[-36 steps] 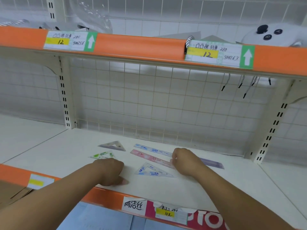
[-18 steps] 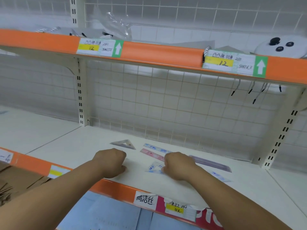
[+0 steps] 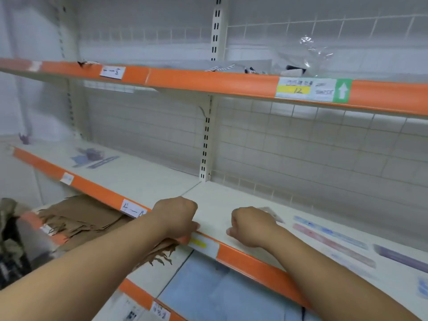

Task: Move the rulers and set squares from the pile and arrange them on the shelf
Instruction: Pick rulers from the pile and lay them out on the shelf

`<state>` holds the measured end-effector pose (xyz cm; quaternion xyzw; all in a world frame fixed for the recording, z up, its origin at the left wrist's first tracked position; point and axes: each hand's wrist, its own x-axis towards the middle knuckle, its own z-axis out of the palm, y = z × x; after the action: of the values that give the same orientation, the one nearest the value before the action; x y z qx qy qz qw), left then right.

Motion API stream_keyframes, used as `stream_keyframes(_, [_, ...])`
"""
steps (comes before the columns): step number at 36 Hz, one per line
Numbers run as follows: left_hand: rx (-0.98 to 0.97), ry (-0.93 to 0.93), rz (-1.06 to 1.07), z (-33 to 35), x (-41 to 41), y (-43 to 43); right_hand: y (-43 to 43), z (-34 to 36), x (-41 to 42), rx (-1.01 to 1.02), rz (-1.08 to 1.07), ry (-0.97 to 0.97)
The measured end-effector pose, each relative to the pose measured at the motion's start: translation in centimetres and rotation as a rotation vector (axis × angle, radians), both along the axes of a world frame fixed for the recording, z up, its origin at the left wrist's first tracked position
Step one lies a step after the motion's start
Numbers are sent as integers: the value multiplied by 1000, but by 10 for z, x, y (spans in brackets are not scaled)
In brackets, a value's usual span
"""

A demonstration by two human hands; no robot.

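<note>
Both bare forearms reach forward from the near left and near right, converging toward the middle. The left hand and the right hand sit side by side but apart, backs up, fingers curled under into fists.

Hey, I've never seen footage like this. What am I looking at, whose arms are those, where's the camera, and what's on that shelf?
There is no machine: a person wears one camera on the head, looking forward and down, so the arms are their own. The left hand and right hand sit curled near the front edge of a white shelf. To the right lie a blue ruler, a pink ruler and a purple ruler. Far left is a blurred pile. Nothing shows in either hand, but blur makes that uncertain.
</note>
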<state>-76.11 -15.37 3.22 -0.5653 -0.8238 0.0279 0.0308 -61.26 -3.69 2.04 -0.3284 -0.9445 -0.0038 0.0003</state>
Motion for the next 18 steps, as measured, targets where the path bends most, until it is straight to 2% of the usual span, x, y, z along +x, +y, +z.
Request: stream_keyframes(18, [-5,-57,115,6,-213,-118,-93,-3,-225,7,142,-11])
